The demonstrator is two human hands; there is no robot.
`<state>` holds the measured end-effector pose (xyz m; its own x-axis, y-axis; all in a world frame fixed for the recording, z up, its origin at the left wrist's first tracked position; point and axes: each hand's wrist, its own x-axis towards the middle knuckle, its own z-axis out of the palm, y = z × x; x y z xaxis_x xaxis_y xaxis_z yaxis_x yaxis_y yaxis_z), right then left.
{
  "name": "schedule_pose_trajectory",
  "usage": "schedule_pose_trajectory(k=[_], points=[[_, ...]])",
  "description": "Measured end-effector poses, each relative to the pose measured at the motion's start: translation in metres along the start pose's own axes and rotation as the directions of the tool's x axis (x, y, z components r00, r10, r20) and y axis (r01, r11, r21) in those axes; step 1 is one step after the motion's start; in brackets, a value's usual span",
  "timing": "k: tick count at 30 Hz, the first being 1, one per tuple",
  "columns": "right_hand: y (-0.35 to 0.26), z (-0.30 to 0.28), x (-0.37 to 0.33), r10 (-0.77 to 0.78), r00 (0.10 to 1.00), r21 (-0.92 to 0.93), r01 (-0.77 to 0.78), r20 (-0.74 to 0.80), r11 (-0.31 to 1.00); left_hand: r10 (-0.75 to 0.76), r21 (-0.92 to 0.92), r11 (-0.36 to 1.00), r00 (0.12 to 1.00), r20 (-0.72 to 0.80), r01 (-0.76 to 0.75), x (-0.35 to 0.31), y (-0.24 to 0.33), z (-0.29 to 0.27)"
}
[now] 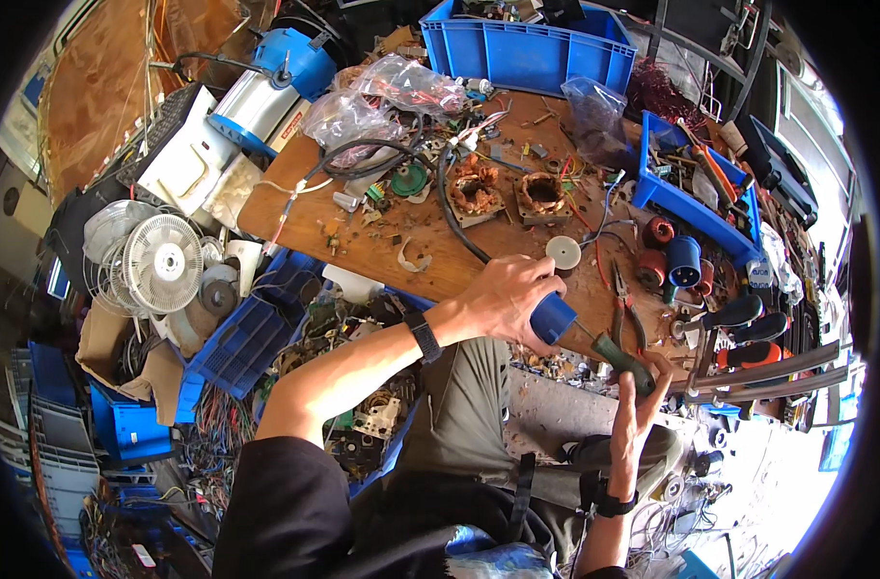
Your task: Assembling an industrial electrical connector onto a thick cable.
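A: What could bite us here? Our left hand (517,297) is wrapped around that short blue plastic cylinder (553,319), just off the near edge of the wooden counter (363,253), and our right hand (639,410) has the green-handled screwdriver (621,365) at its 4 o'clock.

B: Slipping, we'd say. The shaft points back up at the cylinder, toward our left fingers, so a hard push on smooth plastic could skid into them. We can't tell whether the tip is touching. Also, the thick black cable (452,207) comes in from 11 o'clock; if it snags, it could twist the cylinder in our grip.

A: And anything dropped?

B: Could land in the scrap below. We'd also watch our right knuckles near the red-handled pliers (622,294) at 3 o'clock.

A: How's the cylinder look?

B: Solid blue, smooth-sided, tilted with its free end toward 4 o'clock. No obvious cracks from here, but our fingers hide the back, so we can't see if the cable joins it. Kinda resembles the round blue pinned connector (684,261) at 2 o'clock.
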<state>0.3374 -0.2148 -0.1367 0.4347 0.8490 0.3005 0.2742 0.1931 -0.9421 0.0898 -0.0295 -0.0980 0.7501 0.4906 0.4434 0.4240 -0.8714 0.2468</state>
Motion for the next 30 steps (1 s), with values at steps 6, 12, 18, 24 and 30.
schedule_pose_trajectory(k=[6, 12, 18, 24, 30], points=[[-0.002, -0.003, 0.000, 0.079, 0.997, -0.023, -0.079, -0.020, 0.997, 0.007, -0.008, 1.000, 1.000, 0.017, -0.007, 0.001, -0.001, 0.000], [-0.004, 0.000, 0.001, 0.402, 0.916, 0.119, -0.399, -0.004, 0.909, 0.011, 0.005, 1.000, 1.000, 0.018, -0.011, 0.001, -0.001, -0.001], [0.001, 0.001, -0.002, 0.204, 0.979, 0.115, -0.201, -0.010, 0.973, 0.007, -0.001, 1.000, 1.000, 0.019, -0.007, 0.001, -0.001, 0.000], [0.007, 0.002, 0.000, -0.056, 0.996, -0.011, 0.055, -0.064, 0.998, 0.013, -0.026, 1.000, 0.999, -0.030, -0.014, 0.002, 0.002, -0.004], [0.001, -0.001, -0.003, 0.046, 0.999, 0.052, -0.045, -0.021, 0.998, -0.013, 0.010, 1.000, 1.000, 0.027, 0.013, 0.003, 0.003, -0.004]])
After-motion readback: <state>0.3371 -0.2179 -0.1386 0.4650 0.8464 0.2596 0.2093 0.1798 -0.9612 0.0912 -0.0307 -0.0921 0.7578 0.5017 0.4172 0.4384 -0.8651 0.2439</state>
